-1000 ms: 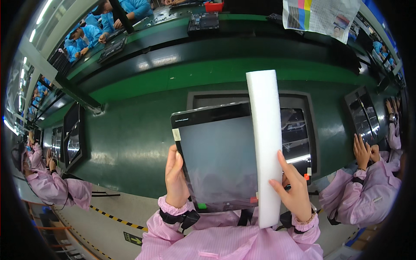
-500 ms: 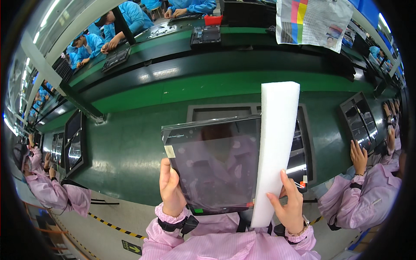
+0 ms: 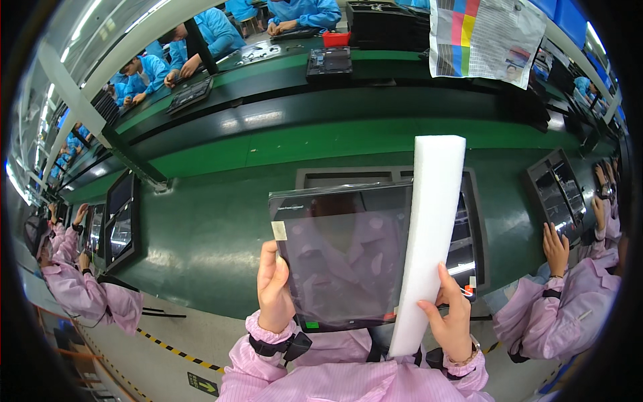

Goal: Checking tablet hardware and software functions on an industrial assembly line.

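My left hand [image 3: 274, 288] grips the left edge of a dark tablet [image 3: 348, 261], which I hold up tilted toward me. Clear film covers its glossy screen, with a pale tape tab at the upper left and a small green sticker at the lower left. Pinched in my right hand [image 3: 450, 318] is a long white foam strip [image 3: 434, 221]. The strip stands nearly upright over the tablet's right edge and hides it. Behind both lies a grey frame tray [image 3: 477, 201] on the bench, where part of another dark screen [image 3: 462, 234] shows.
Co-workers in pink sit at both sides of the green bench [image 3: 207, 234]. Similar trays stand at the left [image 3: 124, 218] and right [image 3: 557, 194]. Across a raised ledge, people in blue handle opened devices [image 3: 329, 63]. A printed sheet [image 3: 487, 40] hangs at the back.
The tablet and my left hand have shifted right, closer to the foam strip. The strip stands slightly more to the right. The whole view has moved a little.
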The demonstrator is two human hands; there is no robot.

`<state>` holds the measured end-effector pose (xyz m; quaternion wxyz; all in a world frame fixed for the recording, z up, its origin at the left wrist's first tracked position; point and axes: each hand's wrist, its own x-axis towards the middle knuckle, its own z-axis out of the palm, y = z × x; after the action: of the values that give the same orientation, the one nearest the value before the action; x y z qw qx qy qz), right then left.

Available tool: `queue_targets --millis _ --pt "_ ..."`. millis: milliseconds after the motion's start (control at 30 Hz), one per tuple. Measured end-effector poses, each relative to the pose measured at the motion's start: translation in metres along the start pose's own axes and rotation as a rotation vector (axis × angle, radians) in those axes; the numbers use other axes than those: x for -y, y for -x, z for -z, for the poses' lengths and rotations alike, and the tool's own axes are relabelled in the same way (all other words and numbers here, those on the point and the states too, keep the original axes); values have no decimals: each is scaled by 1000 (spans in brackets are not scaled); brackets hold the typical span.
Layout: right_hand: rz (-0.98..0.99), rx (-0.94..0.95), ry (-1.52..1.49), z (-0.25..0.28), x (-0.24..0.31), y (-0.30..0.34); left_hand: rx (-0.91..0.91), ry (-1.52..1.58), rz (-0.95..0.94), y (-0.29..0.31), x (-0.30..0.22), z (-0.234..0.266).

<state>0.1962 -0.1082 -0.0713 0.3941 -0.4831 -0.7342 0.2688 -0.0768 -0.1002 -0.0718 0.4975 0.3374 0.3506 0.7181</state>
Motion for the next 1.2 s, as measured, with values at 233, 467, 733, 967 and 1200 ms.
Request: queue_targets --millis 233,467,733,967,1200 --pt "-219 -250 -324 10 -2 2 10 9 24 -5 5 3" --pt "-186 -558 -320 40 -7 -4 -25 36 23 -4 8 9" --pt "-209 -783 -207 60 -16 1 -15 86 12 -2 16 16" --pt "-212 -732 -251 54 -18 0 -7 -27 1 -9 5 10" --pt "-208 -694 -282 48 -28 -1 -35 -55 124 -27 12 18"
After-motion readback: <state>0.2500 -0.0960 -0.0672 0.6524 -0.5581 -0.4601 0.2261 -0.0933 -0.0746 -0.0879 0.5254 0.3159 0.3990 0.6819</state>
